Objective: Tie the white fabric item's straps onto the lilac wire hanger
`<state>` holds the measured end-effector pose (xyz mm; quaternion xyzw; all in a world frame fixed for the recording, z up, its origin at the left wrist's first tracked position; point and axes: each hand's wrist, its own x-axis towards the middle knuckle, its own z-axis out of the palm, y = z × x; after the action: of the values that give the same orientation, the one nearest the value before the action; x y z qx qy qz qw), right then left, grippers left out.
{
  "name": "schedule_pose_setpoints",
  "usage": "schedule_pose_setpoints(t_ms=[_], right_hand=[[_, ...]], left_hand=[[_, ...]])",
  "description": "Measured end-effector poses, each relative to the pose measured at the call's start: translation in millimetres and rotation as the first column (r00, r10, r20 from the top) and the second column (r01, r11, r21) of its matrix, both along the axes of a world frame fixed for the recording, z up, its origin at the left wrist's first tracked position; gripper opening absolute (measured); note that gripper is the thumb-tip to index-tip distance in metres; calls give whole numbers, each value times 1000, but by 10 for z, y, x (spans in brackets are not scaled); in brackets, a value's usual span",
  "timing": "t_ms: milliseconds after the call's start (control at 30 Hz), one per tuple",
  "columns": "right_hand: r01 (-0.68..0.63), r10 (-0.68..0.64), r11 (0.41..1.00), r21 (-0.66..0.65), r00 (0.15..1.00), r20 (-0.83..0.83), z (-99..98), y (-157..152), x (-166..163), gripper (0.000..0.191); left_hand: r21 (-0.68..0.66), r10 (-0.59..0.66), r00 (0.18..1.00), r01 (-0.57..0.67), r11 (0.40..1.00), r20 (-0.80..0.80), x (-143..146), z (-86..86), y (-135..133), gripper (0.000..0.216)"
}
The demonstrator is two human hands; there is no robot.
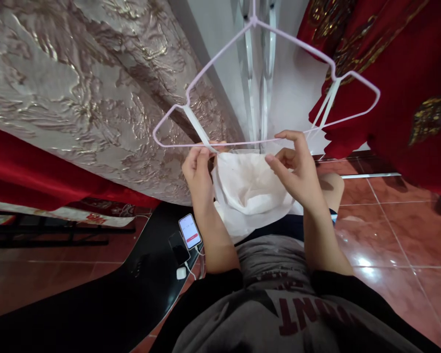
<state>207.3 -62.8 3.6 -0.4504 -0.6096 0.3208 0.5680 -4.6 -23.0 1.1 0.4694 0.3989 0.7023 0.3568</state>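
A pink hanger [220, 54] hangs in front of me with white straps [197, 126] looped over its two shoulder notches. Below its bottom bar, a thin white strappy garment [248, 184] drapes down over my lap. My left hand [200, 169] is closed on the garment's upper left corner, at the foot of the left strap. On the other side, my right hand [296, 169] has its thumb and index finger apart. That index fingertip is at the hanger's bottom bar, and the thumb is close to the garment's top right edge.
Embossed beige fabric [95, 83] hangs at the left, and red fabric with gold sequins [397, 98] at the right. Two phones, one lit phone [190, 231] and one dark phone [179, 247], lie with cables and a white charger [181, 273] on a black surface [132, 289].
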Motion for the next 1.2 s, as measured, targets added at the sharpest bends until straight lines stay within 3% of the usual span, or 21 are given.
schedule_pose_setpoints(t_ms=[100,200,400,500,667,733,800,900,1000,1067,1133,1200], right_hand=[[84,-81,995,47,995,-62,-2,100,24,24],[143,-133,986,86,985,-114,-17,185,42,23],[112,-96,990,86,981,-171,4,191,33,24],[93,-78,993,73,980,-180,-2,175,44,21],[90,-75,993,81,981,-178,-36,209,70,20],[88,-71,993,83,980,-187,-48,228,51,20],[73,-55,994,83,978,-199,-58,242,7,21],[42,-23,996,81,975,-221,-60,240,-82,19],[62,-38,992,110,977,-211,-57,202,-133,17],[153,-119,974,169,974,-193,-65,182,-95,19],[357,-300,900,250,923,-239,-80,203,30,20],[566,-476,773,287,816,-329,-79,276,232,20]], left_hand=[[-76,-122,979,111,991,-165,-149,76,-165,24],[-60,-157,970,148,987,-185,-247,220,-282,21],[104,-255,944,238,966,209,-306,618,-183,27],[147,-200,932,161,976,303,-330,727,-130,33],[197,154,926,-231,953,344,-424,558,-145,22],[144,243,922,-296,944,303,-465,432,-156,22],[61,184,959,-201,978,217,-454,331,-163,25],[-21,-5,989,8,1000,148,-288,251,-158,28],[-2,-67,987,68,998,148,-27,231,-129,26],[21,-66,986,63,998,154,98,225,-101,31],[21,-44,990,41,999,136,149,219,-78,35],[6,-14,995,13,1000,103,149,213,-68,37]])
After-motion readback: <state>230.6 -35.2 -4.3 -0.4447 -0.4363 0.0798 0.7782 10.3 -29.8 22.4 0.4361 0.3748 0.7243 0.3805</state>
